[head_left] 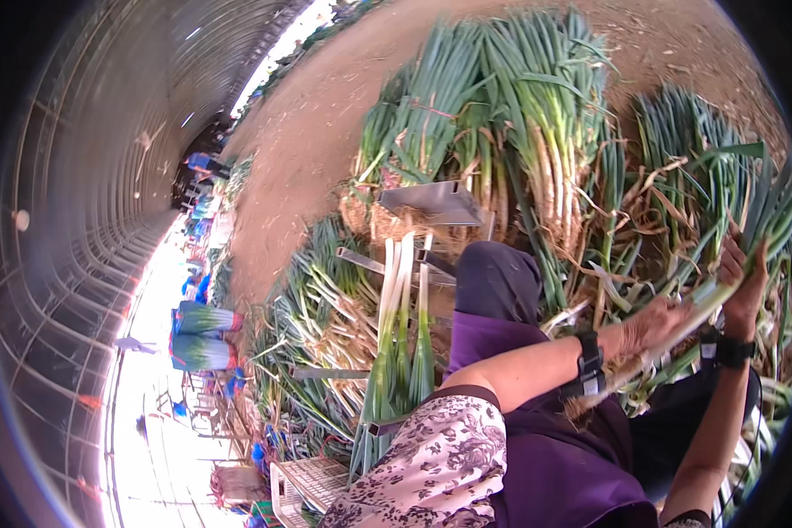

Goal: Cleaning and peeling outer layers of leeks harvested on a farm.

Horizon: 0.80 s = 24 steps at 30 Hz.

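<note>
I monitor the left hand (pixel 651 327) gripping a green onion (pixel 703 307) between 3 and 4 o'clock; the right hand (pixel 744 289) grips it nearer the leaf end. Onion bundles (pixel 541 114) lie at 1 o'clock, a white crate (pixel 315 478) at 7.

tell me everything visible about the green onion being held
The green onion is long, with brownish, stringy roots, a pale shaft and green leaves. It slants from the roots at lower left, above the purple garment, to the leaves at upper right. The left hand touches the shaft; the right hand grips nearer the leaves.
</note>
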Motion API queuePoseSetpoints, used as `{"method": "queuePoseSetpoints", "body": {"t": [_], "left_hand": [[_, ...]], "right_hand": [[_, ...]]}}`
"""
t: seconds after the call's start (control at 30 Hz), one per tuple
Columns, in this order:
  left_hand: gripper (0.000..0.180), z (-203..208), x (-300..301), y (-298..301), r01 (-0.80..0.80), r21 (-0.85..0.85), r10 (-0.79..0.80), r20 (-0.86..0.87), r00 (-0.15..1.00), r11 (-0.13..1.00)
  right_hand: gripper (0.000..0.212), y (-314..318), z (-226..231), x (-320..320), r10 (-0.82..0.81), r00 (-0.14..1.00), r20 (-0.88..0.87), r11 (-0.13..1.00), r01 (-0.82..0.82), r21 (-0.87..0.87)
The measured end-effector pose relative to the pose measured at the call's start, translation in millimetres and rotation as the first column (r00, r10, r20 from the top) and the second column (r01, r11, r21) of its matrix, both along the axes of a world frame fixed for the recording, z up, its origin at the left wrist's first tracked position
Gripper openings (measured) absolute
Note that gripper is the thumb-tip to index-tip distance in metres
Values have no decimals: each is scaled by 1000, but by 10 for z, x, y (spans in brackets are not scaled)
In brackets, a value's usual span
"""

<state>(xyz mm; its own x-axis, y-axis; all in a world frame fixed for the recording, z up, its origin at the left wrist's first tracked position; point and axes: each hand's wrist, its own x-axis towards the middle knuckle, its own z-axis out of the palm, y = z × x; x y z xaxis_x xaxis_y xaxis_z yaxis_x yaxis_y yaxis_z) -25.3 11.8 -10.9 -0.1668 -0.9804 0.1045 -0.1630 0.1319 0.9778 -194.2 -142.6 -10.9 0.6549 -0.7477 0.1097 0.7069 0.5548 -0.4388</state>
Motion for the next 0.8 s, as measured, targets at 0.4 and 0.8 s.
{"method": "queuePoseSetpoints", "body": {"t": [0.4, 0.8], "left_hand": [[26, 116, -48, 367, 111, 617, 442, -667, 600, 779], [28, -56, 259, 311, 332, 559, 262, -731, 630, 760]], "right_hand": [[31, 527, 147, 495, -64, 880, -470, 971, 163, 174], [43, 412, 373, 710, 230, 973, 25, 933, -227, 280]]}}
